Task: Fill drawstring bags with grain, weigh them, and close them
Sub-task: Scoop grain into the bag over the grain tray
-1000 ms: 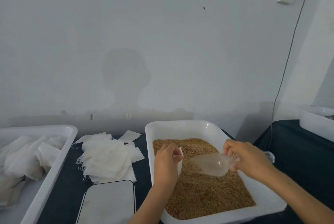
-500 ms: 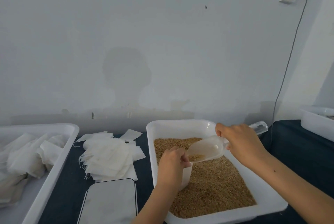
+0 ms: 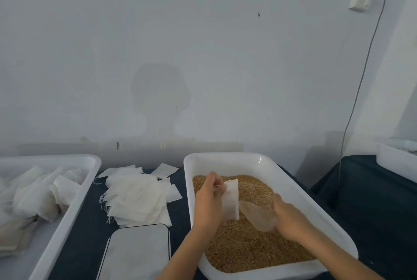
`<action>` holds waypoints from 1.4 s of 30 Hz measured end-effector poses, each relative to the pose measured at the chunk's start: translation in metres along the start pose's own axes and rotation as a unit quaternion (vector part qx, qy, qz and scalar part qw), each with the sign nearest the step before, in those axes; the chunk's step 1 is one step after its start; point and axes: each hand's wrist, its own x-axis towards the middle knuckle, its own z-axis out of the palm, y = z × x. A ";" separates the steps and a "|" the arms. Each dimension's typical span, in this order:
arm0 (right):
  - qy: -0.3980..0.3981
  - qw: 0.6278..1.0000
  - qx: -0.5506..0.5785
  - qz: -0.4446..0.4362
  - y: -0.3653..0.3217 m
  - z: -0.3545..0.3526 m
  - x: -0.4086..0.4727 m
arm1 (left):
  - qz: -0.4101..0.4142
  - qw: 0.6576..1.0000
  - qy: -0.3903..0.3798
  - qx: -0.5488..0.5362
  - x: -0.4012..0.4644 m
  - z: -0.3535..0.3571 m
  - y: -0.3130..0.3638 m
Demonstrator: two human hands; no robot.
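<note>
Grain [image 3: 252,248] fills the lower part of a white tub [image 3: 293,180] at centre on a dark-covered surface [image 3: 85,234]. Left hand [image 3: 208,203] is held over the tub, its fingers curled and pinching the top edge of a small white bag [image 3: 230,200], which hangs upright above the grain. Right hand [image 3: 291,218] grips the handle end of a clear plastic scoop [image 3: 257,214]; the scoop's mouth points toward the lower part of the bag and lies low over the grain. Motion blur makes it uncertain whether the scoop touches the grain or carries any.

Left of the tub, a loose stack of flat empty bags [image 3: 135,198] with trailing strings lies on the surface. Just in front of the stack sits a flat white slab with a dark border [image 3: 137,255], possibly a scale. A second white tub [image 3: 74,207] at far left holds more white bags [image 3: 36,196]. A third white tub [image 3: 394,162] sits at far right, well apart.
</note>
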 end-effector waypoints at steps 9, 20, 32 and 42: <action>0.029 0.991 0.123 -0.048 -0.020 -0.001 0.012 | 0.070 0.995 -0.063 -0.013 0.005 -0.016 0.012; 0.121 0.857 0.490 -0.106 -0.054 -0.008 0.018 | 0.243 0.938 -0.140 0.204 0.023 -0.039 0.030; 0.163 0.855 0.468 -0.153 -0.083 -0.024 0.007 | 0.241 0.947 -0.067 0.204 0.013 -0.077 0.028; 0.130 0.813 0.532 -0.199 -0.188 -0.013 -0.007 | 0.025 0.998 0.048 0.024 -0.019 -0.147 0.015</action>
